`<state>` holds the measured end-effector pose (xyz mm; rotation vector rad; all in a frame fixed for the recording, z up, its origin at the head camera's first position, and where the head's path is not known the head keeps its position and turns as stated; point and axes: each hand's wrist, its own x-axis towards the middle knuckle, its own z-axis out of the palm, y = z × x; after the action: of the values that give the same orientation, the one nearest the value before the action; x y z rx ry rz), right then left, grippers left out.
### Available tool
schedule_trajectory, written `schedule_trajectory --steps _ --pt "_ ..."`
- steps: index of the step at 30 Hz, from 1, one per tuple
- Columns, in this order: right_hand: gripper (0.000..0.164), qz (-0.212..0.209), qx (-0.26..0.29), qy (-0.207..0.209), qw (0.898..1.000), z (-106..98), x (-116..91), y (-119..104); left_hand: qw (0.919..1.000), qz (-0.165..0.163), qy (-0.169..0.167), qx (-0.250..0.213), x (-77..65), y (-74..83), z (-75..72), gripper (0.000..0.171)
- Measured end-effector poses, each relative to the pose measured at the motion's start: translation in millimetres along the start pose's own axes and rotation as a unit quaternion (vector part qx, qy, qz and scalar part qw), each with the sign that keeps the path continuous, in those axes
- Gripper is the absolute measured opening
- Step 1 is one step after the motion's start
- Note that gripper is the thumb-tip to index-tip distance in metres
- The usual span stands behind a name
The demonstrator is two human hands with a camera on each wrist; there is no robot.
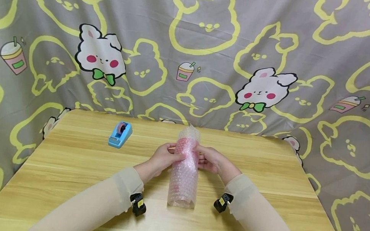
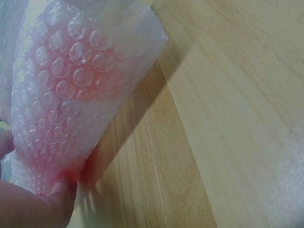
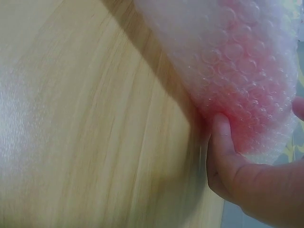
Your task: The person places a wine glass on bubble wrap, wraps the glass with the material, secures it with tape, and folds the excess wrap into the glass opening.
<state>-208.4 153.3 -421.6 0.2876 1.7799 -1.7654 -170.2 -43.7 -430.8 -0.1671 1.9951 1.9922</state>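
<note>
Resting near the far-left corner of the table (image 1: 62, 154) was a tape dispenser (image 1: 121, 134). The left hand (image 1: 160, 158) clamped the left side of a bubble-wrapped roll (image 1: 184, 181), midway between the side edges (probably light, soft and slippery; best held by both flanks, unsqueezed). The right hand (image 1: 214, 160) gripped its right side, parted to roll width.

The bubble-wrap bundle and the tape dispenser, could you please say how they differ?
The bubble-wrap bundle is translucent and pinkish; the tape dispenser is mostly blue. The bundle is bigger than the dispenser. The left hand and right hand hold the bundle; neither touches the dispenser.
</note>
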Motion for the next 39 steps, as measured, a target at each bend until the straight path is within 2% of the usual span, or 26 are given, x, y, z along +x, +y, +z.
schedule_trajectory --steps 16,22,28,39 --pt "0.026 0.01 0.008 0.016 1.0 -3.3 5.2 0.7 0.9996 -0.01 -0.012 -0.023 1.1 -1.1 2.9 0.07" --pt "0.027 0.011 0.004 0.024 1.0 -4.3 5.7 1.0 0.9997 -0.01 -0.003 -0.023 1.3 -2.1 4.0 0.07" --pt "0.026 0.002 -0.001 0.03 1.0 -3.1 5.3 0.7 0.9998 0.007 0.004 -0.019 0.4 -3.0 3.9 0.069" --pt "0.034 -0.011 -0.019 0.017 1.0 2.4 0.5 -2.2 0.9997 0.013 0.019 -0.007 1.9 -4.3 2.5 0.07"
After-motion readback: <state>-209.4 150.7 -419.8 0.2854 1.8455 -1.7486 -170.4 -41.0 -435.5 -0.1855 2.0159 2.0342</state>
